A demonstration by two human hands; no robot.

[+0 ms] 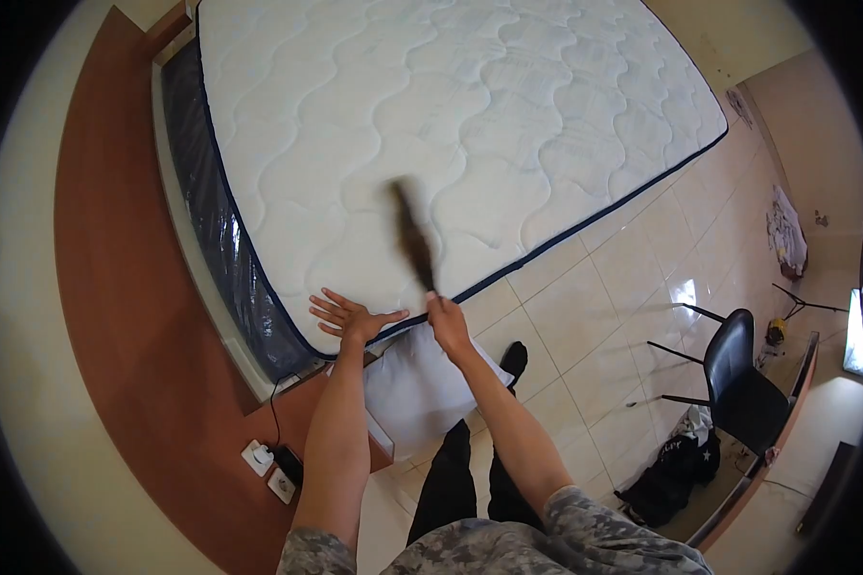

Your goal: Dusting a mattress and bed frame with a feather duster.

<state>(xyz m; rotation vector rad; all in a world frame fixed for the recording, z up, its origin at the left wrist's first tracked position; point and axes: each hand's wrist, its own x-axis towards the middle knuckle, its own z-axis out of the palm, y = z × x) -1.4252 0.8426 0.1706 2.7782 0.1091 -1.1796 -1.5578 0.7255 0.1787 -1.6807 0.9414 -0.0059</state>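
Observation:
A white quilted mattress [403, 144] with a dark blue edge lies before me. My left hand [349, 316] rests with spread fingers on or just over its near corner, holding nothing. My right hand [446, 323] grips the thin end of a brown, brush-like thing [412, 237], which is blurred and points away from me over the mattress; its exact kind cannot be told. Below my hands, a pale pillow or cushion [410, 388] stands between the mattress edge and my legs, partly hidden by my right forearm.
A reddish-brown wooden headboard panel [115, 251] curves along the left, with wall sockets [257, 458] and a black cable near its lower end. To the right are a tiled floor [582, 323], a black chair [741, 381], dark clothing [665, 478] and a small tripod [798, 305].

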